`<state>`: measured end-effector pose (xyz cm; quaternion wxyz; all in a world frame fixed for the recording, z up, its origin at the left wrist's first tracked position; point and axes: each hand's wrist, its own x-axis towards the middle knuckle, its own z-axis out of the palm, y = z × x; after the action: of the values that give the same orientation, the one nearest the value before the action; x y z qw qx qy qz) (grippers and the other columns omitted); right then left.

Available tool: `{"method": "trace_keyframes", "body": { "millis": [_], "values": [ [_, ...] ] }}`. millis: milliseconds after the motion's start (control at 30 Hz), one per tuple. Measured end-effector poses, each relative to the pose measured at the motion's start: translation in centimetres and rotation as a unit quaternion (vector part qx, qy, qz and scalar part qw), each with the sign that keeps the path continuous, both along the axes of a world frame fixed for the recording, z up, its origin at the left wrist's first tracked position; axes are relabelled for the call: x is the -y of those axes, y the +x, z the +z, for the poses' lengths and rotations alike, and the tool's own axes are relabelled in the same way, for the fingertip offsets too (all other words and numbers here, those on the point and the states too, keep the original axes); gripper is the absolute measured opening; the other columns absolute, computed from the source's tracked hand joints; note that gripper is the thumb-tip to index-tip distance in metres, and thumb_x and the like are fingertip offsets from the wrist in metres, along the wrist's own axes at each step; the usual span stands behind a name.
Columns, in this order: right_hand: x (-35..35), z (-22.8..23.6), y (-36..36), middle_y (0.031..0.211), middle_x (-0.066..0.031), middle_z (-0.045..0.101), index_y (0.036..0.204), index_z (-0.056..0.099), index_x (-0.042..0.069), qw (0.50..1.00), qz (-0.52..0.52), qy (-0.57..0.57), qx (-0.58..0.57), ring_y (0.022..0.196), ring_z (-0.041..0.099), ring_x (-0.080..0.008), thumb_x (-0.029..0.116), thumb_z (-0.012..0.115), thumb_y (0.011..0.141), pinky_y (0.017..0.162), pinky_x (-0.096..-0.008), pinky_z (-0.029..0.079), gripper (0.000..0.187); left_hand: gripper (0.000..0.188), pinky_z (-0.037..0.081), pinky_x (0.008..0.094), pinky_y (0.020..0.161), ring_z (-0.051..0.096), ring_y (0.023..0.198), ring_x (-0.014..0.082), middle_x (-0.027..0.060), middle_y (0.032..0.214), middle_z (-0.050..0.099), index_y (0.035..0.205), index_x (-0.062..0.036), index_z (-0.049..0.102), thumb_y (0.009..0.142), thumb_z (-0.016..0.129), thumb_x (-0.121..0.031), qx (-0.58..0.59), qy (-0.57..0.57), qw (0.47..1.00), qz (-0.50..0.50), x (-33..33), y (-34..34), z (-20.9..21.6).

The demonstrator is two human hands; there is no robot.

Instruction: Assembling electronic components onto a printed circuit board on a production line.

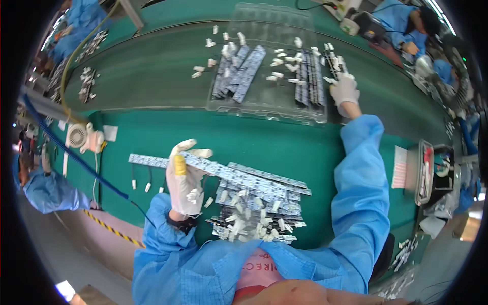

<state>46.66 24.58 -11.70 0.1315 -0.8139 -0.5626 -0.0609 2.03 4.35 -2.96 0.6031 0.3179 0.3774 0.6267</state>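
Observation:
My left hand (pixel 184 185), in a white glove with a yellow finger cover, is closed around a long circuit board strip (pixel 223 172). The strip slants over a pile of similar boards (pixel 287 207) with white connectors on short leads. Another strip (pixel 147 160) extends left from behind this hand, its connectors hanging toward me. My right arm stretches far across the bench. Its gloved hand (pixel 345 91) is closed at the near end of narrow strips (pixel 333 61) with white connectors, just right of a clear plastic tray (pixel 264 109); its fingertips are partly hidden.
The tray holds stacked strips (pixel 249 73) and stands on a dark conveyor belt (pixel 152 71). A small white fan (pixel 84 137) and a blue coiled hose (pixel 71 150) are at left. A bin (pixel 424 170) stands at right. Co-workers in blue (pixel 401 23) sit around the line.

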Motion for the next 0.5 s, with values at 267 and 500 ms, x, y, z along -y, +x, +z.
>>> {"method": "trace_keyframes", "body": {
  "millis": [267, 500],
  "values": [
    [5.1, 0.3, 9.1, 0.077, -0.0133, 0.058, 0.106, 0.056, 0.007, 0.982, 0.054, 0.122, -0.136, 0.064, 0.057, -0.0268, 0.012, 0.048, 0.085, 0.057, -0.0383, 0.046, 0.023, 0.045, 0.054, 0.0284, 0.068, 0.062, 0.08, 0.0166, 0.0123, 0.094, 0.065, 0.12, -0.0021, 0.048, 0.097, 0.045, -0.041, -0.004, 0.019, 1.0, -0.01, 0.0, -0.2, 1.5],
    [14.6, 12.5, -1.3, 0.109, -0.0071, 0.056, 0.121, 0.051, 0.005, 0.748, 0.146, 0.049, -0.646, 0.095, 0.057, -0.0167, 0.0, 0.039, 0.09, 0.089, -0.0343, 0.049, 0.034, 0.049, 0.05, 0.0282, 0.072, 0.06, 0.079, 0.0147, 0.0092, 0.098, 0.065, 0.123, -0.0033, 0.047, 0.097, 0.041, -0.044, -0.025, 0.053, 0.998, 0.019, 2.6, -1.0, 2.3]
  ]
}}
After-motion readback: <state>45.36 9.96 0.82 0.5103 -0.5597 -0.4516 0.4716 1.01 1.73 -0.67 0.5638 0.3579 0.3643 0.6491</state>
